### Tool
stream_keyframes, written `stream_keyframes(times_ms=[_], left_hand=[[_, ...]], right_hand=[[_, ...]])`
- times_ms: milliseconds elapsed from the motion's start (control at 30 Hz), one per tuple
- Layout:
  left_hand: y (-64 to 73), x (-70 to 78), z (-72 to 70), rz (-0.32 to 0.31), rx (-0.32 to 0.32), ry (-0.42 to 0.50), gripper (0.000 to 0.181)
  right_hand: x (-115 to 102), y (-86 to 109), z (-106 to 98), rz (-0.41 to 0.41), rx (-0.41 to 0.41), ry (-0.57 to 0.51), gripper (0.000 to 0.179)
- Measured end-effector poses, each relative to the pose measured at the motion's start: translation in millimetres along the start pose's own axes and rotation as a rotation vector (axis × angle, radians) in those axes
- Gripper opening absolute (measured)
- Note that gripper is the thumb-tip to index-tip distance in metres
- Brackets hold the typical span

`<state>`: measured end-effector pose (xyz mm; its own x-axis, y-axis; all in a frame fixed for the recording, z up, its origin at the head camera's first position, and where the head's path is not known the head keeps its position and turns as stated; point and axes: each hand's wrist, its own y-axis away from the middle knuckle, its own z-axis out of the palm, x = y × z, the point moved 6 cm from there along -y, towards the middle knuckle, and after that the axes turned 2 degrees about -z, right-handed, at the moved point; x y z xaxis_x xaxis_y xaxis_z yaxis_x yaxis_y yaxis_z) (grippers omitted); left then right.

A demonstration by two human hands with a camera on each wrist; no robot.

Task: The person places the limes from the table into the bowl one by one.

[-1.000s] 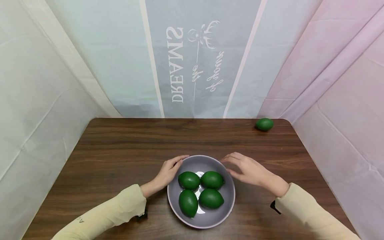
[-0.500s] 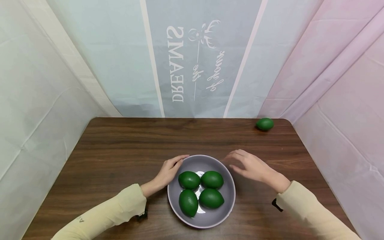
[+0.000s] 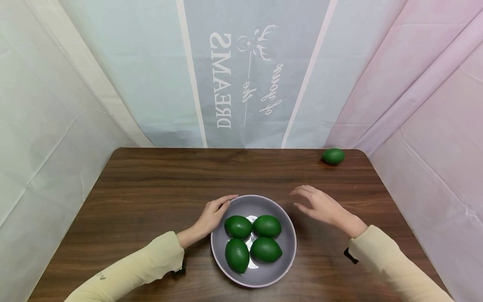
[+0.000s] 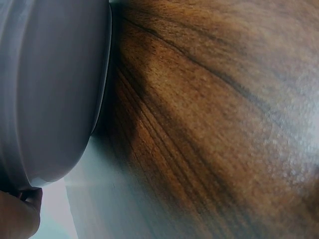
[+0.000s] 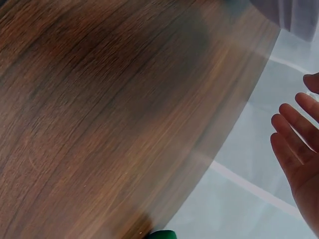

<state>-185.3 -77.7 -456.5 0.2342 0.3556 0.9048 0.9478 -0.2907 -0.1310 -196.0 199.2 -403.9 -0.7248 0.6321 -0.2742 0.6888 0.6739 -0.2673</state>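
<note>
A grey bowl (image 3: 253, 280) with a pale rim stands on the wooden table and contains several green lemon-shaped fruits (image 3: 266, 250). At the bowl's far left, my left hand (image 3: 209, 217) holds the rim, its thumb and fingers up against the edge. The left wrist view has the bowl's outer side (image 4: 62, 84) filling the left, with a bit of a finger (image 4: 19, 211) at the rim. My right hand (image 3: 320, 205) is off to the right of the bowl, apart from it, fingers loosely extended. Nothing is in that hand, as the right wrist view also shows.
Another green fruit (image 3: 333, 156) lies near the table's far right corner, its top just showing in the right wrist view. The brown table (image 3: 158, 180) is bordered by a printed cloth (image 3: 260, 134) at the back and white cloth walls on both sides.
My right hand has moved off the bowl's right rim, going rightward and slightly away toward the back. The left hand, the bowl and the fruits have stayed in place.
</note>
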Motion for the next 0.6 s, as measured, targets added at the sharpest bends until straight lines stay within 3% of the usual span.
stream_keyframes(times_ms=[600], left_hand=[[1.0, 0.3, 0.2, -0.001, 0.001, -0.001, 0.028]], right_hand=[[28.3, 8.2, 1.4, 0.089, -0.005, 0.012, 0.028]])
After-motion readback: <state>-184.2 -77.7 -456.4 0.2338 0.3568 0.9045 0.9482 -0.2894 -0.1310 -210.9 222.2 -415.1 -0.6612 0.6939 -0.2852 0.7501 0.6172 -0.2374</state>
